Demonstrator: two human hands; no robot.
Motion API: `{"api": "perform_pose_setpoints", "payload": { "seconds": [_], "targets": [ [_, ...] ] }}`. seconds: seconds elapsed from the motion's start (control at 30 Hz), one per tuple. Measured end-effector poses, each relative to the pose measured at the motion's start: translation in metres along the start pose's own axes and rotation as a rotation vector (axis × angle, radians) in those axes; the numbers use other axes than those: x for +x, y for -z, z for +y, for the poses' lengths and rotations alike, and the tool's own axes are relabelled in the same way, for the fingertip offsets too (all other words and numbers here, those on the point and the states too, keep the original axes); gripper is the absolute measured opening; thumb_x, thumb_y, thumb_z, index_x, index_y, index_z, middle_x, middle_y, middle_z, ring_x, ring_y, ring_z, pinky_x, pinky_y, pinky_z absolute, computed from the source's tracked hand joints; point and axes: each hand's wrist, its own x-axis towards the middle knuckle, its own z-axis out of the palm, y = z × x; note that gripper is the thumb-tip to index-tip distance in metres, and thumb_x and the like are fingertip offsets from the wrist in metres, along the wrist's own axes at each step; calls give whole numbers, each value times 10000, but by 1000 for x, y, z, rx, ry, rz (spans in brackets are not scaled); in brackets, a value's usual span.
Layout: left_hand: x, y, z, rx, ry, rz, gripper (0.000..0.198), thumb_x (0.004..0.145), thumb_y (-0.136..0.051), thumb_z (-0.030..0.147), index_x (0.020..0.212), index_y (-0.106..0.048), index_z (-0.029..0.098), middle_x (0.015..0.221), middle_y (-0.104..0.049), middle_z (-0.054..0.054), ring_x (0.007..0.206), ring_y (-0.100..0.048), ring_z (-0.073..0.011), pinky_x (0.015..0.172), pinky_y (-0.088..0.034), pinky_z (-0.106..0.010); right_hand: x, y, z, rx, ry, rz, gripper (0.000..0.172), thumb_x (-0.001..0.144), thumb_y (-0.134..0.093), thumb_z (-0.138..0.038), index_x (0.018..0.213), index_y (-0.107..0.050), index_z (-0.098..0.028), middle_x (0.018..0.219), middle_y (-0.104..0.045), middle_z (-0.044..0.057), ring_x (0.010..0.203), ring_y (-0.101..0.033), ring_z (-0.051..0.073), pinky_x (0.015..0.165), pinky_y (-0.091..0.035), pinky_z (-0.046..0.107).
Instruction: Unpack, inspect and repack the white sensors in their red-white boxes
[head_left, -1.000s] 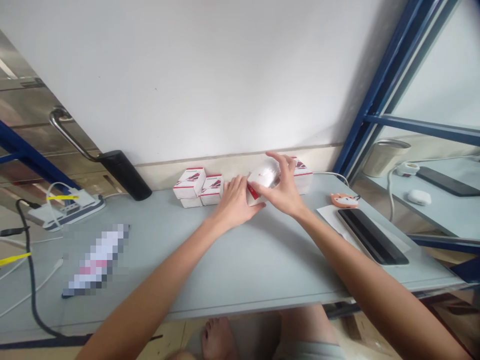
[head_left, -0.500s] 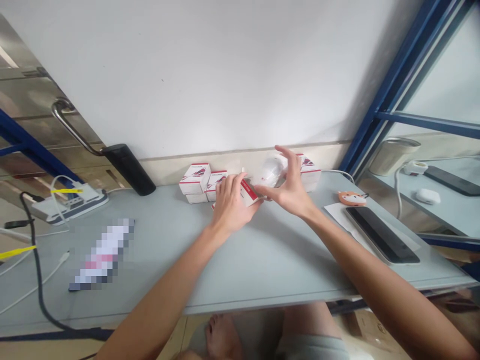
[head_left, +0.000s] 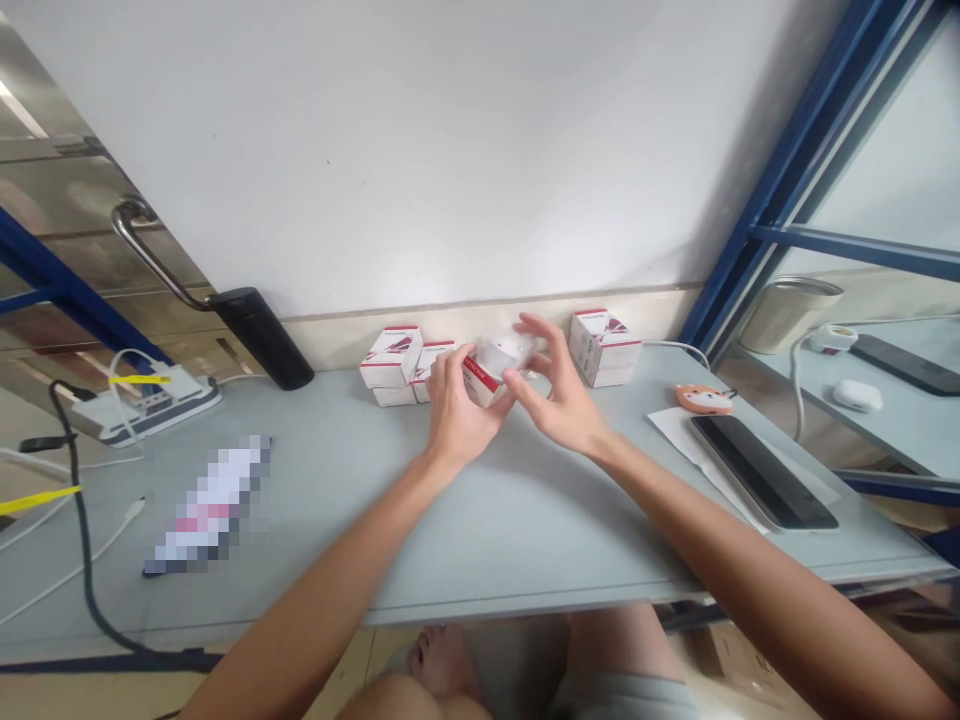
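Left hand (head_left: 457, 415) is narrow, fingers and thumb closed around a small white carton with a red band (head_left: 481, 382), held just above the counter (head_left: 525, 540), mid-far edge. A white round device in clear plastic (head_left: 504, 354) sits right at the carton's right end, can't tell if it's inside or only touching. Right hand (head_left: 559, 388) is half-closed, narrow, fingers curled toward that device with the thumb by the carton; can't tell if it's gripping or just next to it. Both hands are close together, wrists apart, forearms coming in from the bottom corners. Along the wall: white-and-red boxes (head_left: 391, 357) stacked two high, just left of the hands, with another white-and-red box (head_left: 433, 367) touching that stack, and a single upright white-and-red box (head_left: 604, 347) right of the hands. Right side of the counter has an orange fox-shaped item (head_left: 703, 398) on white paper (head_left: 686, 440), beside a black smartphone (head_left: 761, 472). Left side has a white power strip (head_left: 146, 405) with a black cable (head_left: 84, 580), a pixelated, unreadable object (head_left: 210, 505) and a black cylindrical object (head_left: 262, 338) against the wall. Metal cup (head_left: 787, 315) sits on a lower shelf (head_left: 795, 420) beyond a blue metal frame (head_left: 757, 235).
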Motion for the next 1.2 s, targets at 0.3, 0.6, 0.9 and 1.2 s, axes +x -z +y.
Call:
{"api": "perform_pose_setpoints", "payload": {
  "seconds": [0.3, 0.6, 0.9, 1.2],
  "targets": [
    [-6, -4, -2, -99, -77, 98, 816, 825, -848, 415, 1504, -418, 272, 1366, -531, -143, 1323, -510, -322, 1173, -386, -517, -2, 5, -7, -285, 134, -160, 422, 1053, -534, -374, 1469, -562, -307, 1358, -727, 44, 1587, -361, 301, 1301, -278, 591],
    [23, 12, -16, -350, 343, 270, 736, 788, -867, 436, 1415, -509, 299, 1447, -509, -112, 1274, -574, -259, 1034, -504, -374, 4, 7, 10, -281, 61, 206, 379, 1018, -537, -303, 1397, -548, -283, 1379, -616, 115, 1262, -627, 282, 1056, -541, 488],
    [19, 13, -20, -290, 152, 251, 495, 803, -844, 405, 1144, -520, 250, 1167, -583, -56, 1056, -618, -203, 888, -517, -326, 1, -12, 21, 177, -246, -104, 456, 1009, -604, -490, 1399, -533, -265, 1463, -604, 110, 1213, -665, 229, 1043, -551, 418],
    [-5, -3, -4, -227, -160, 14, 638, 825, -833, 294, 1335, -451, 255, 1281, -582, -106, 1176, -621, -245, 997, -527, -407, 1, -20, 10, 344, -297, 105, 702, 952, -662, -356, 1591, -378, -301, 1477, -620, 96, 1366, -591, 269, 1187, -460, 497]
  ]
}}
